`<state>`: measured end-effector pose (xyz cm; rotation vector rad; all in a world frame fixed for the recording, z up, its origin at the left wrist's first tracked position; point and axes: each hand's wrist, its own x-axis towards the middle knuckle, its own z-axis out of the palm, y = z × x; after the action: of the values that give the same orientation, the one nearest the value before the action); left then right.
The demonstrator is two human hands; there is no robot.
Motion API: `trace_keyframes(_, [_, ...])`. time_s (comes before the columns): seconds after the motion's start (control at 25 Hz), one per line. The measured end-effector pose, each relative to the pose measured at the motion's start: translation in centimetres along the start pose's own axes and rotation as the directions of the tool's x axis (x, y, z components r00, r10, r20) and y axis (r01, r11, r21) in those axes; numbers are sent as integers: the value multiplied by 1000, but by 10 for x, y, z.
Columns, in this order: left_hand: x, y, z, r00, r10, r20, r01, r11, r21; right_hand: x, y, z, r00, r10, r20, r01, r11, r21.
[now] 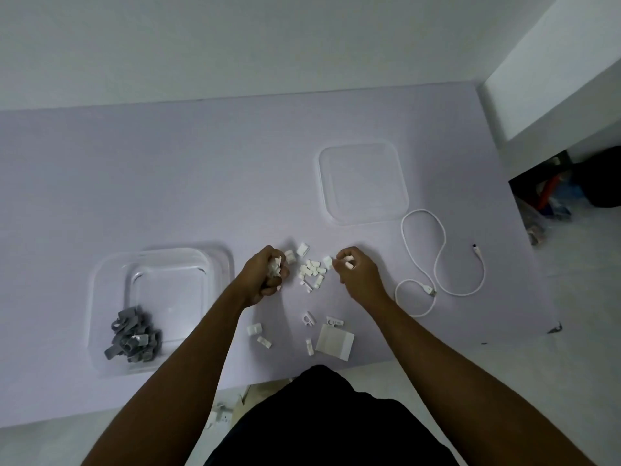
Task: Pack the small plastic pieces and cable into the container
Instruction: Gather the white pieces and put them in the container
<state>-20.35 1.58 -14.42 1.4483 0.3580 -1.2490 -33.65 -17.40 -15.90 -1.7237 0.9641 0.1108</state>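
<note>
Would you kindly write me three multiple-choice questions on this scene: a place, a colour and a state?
1. Where is the white cable? A) floor B) table, right of the right hand C) chair
2. What colour are the pieces in the container? A) grey B) red C) green
3. What is the left hand doing? A) lying flat B) gripping white pieces C) pointing
Key: 1B, it loops beside that hand; 2A, a grey pile; 3B, fingers curl round them.

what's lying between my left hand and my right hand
Head view: a loose cluster of small white plastic pieces lies between the left hand and the right hand, which both hold more pieces.
</note>
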Motion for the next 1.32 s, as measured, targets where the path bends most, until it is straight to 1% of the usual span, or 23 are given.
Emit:
trace_keyframes(0.04, [1,4,1,999,12,-32,-9,997,81,4,1,2,998,-59,28,63,981,-185])
trace_keyframes(0.08, [1,9,2,995,66,-70,-47,968,248,8,2,4,993,-90,73,110,934,-340])
trace_keyframes(0.12, [6,11,1,984,149,-95,-84,868,489,13,3,7,989,-96,109,135,882,-451])
trace_keyframes(0.16, [14,12,0,972,215,-97,-81,692,718,17,2,10,987,-95,127,148,836,-528])
trace_keyframes(0.2, [20,14,1,958,273,-89,-66,512,856,20,1,13,987,-102,128,157,805,-573])
trace_keyframes(0.24, [24,16,4,943,319,-92,-39,382,923,23,2,16,987,-110,117,159,787,-596])
trace_keyframes(0.28, [26,19,7,938,329,-110,2,312,950,25,3,17,988,-115,103,154,780,-606])
trace_keyframes(0.32, [27,22,10,944,311,-112,34,248,968,26,3,19,989,-116,91,147,780,-608])
trace_keyframes(0.4, [32,25,20,940,329,-88,42,146,988,26,4,20,991,-102,87,134,787,-603])
trace_keyframes(0.48, [36,27,27,951,298,-80,61,72,996,25,2,20,990,-97,100,138,788,-601])
trace_keyframes(0.56, [40,25,30,959,270,-87,76,51,996,25,0,21,986,-119,114,164,773,-613])
trace_keyframes(0.64, [42,21,31,959,270,-82,68,60,996,27,-4,22,984,-126,122,175,780,-601])
trace_keyframes(0.8, [28,26,30,960,279,-31,0,111,994,28,-3,28,993,-92,69,115,792,-600])
trace_keyframes(0.84, [22,30,25,957,291,-12,-18,101,995,28,-3,29,995,-82,52,97,805,-585])
trace_keyframes(0.92, [0,42,7,939,344,4,-45,111,993,26,-10,34,998,-63,20,65,888,-455])
trace_keyframes(1.0, [-18,47,-15,899,434,52,-110,108,988,26,-21,40,999,-39,-36,29,972,-233])
trace_keyframes(1.04, [-30,48,-34,897,439,49,-113,119,986,23,-27,47,999,-26,-48,21,993,-114])
trace_keyframes(1.12, [-54,43,-80,908,418,-29,-39,153,988,10,-47,66,1000,14,-16,-13,994,107])
trace_keyframes(1.2, [-76,26,-120,936,340,-91,39,154,987,-7,-71,92,996,33,84,-53,967,247])
trace_keyframes(1.24, [-86,14,-134,954,287,-87,55,118,992,-15,-82,105,990,41,137,-79,956,282])
trace_keyframes(1.32, [-103,-10,-153,971,202,-127,124,25,992,-32,-102,130,970,70,234,-150,926,346])
